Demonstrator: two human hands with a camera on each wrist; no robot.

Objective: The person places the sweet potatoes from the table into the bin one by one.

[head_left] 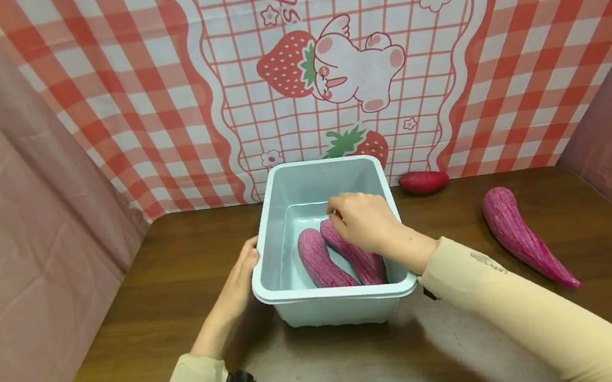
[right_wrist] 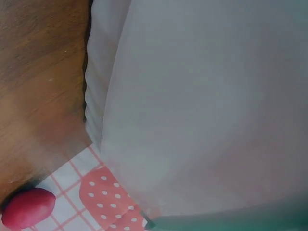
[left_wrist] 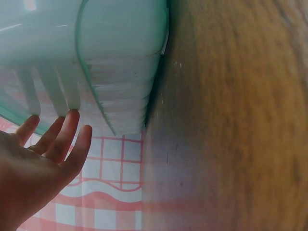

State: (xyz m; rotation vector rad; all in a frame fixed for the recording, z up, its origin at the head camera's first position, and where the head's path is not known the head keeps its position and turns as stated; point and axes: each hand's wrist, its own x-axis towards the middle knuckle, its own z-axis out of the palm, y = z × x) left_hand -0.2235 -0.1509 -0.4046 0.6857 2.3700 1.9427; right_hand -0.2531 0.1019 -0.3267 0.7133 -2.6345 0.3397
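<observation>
A pale blue-green plastic bin (head_left: pixel 337 309) stands mid-table with two streaked purple eggplants inside, a left one (head_left: pixel 318 258) and a right one (head_left: pixel 367 260). My right hand (head_left: pixel 365 218) reaches over the bin's right rim, its fingers bent at the upper end of the right eggplant. I cannot tell whether they grip it. The right wrist view shows the bin's outer wall (right_wrist: pixel 192 106), with that hand hidden. My left hand (head_left: pixel 242 278) is at the left side of the bin; in the left wrist view its spread fingers (left_wrist: pixel 70 130) touch the outer wall.
A third streaked eggplant (head_left: pixel 518 236) lies on the table to the right. A smaller smooth red vegetable (head_left: pixel 423 182) is at the back edge, by the checked strawberry-print cloth (head_left: pixel 146 96). Pink cloth (head_left: pixel 21 211) hangs at the left side.
</observation>
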